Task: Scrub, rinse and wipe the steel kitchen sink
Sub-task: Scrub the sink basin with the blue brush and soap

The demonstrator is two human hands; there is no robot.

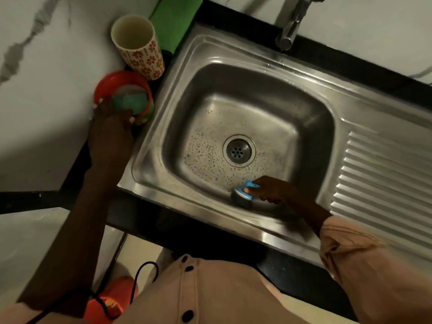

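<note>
Right hand [268, 189] clamps the scrubber [244, 195] on the near wall of the sink [268, 113]; left hand [109, 127] grips a red tub [109, 85] on the counter. Scrubber looks light, wet, likely slippery: hold by the stiff blue top, bristles down.

Black countertop [233, 15] carrying a steel sink [304, 94] set into it, with a ribbed draining board [383, 174] on the far side of the right hand [272, 189], which holds a blue scrubber [244, 194] against the basin's near wall. At the counter's corner by the left hand [109, 134] stand 1 red container [109, 84] with a green pad inside, gripped at its rim by that hand, and 1 floral-patterned cup [138, 47] just beyond it. A folded green cloth [175, 22] lies past the cup, beside the sink's rim.
</note>
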